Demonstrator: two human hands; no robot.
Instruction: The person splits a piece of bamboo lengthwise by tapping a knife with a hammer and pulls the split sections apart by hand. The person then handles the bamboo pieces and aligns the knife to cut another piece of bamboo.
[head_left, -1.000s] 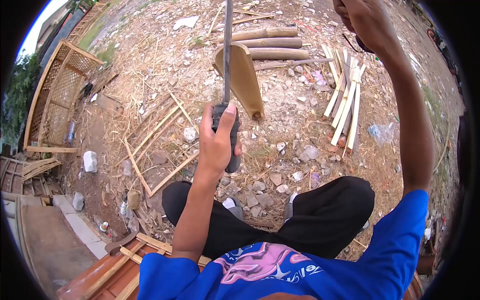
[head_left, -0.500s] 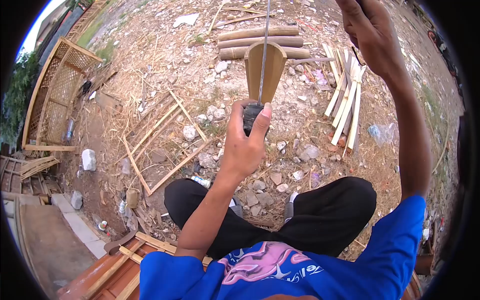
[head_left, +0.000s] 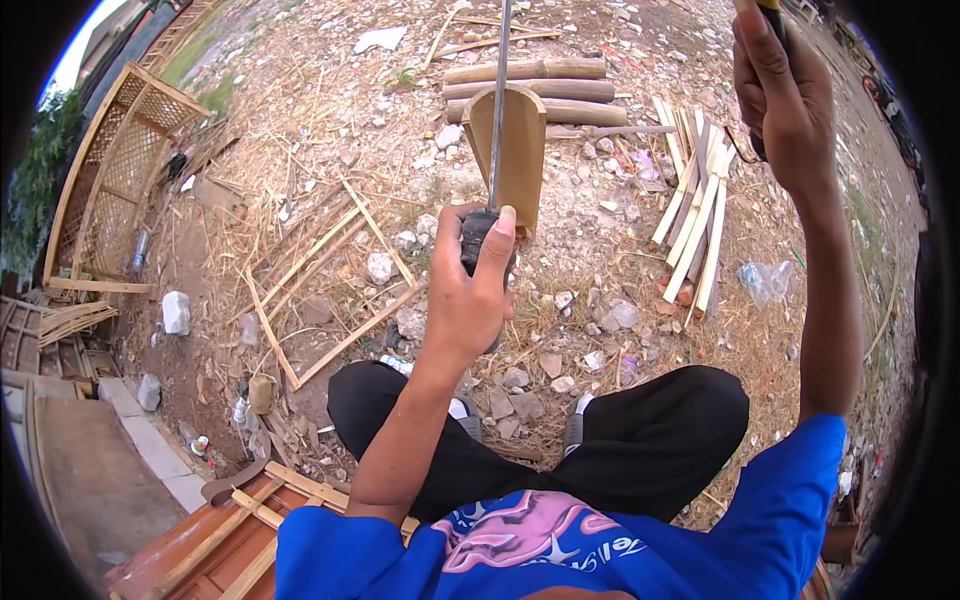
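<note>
My left hand (head_left: 468,290) is closed round the black handle (head_left: 480,232) of a long blade, probably a machete. Its narrow steel blade (head_left: 501,90) points away from me, seen almost edge-on, and runs out of the top of the view. A split, curved length of bamboo (head_left: 522,150) stands right against or behind the blade; whether they touch I cannot tell. Raised at the upper right, my right hand (head_left: 790,115) grips a tool with a black and yellow handle (head_left: 774,18). Its working end is out of view, and a thin dark cord hangs by the wrist.
Round poles (head_left: 535,90) lie ahead, with a pile of pale split strips (head_left: 700,220) to their right. Left of me are a thin wooden frame (head_left: 340,345) and a lattice panel (head_left: 105,190). Stones and straw litter the ground. A reddish-brown wooden panel (head_left: 160,545) is at lower left.
My left hand, the blade and the bamboo have shifted a little left, and the bamboo has turned so more of its right side shows. My right hand has moved right and slightly down.
</note>
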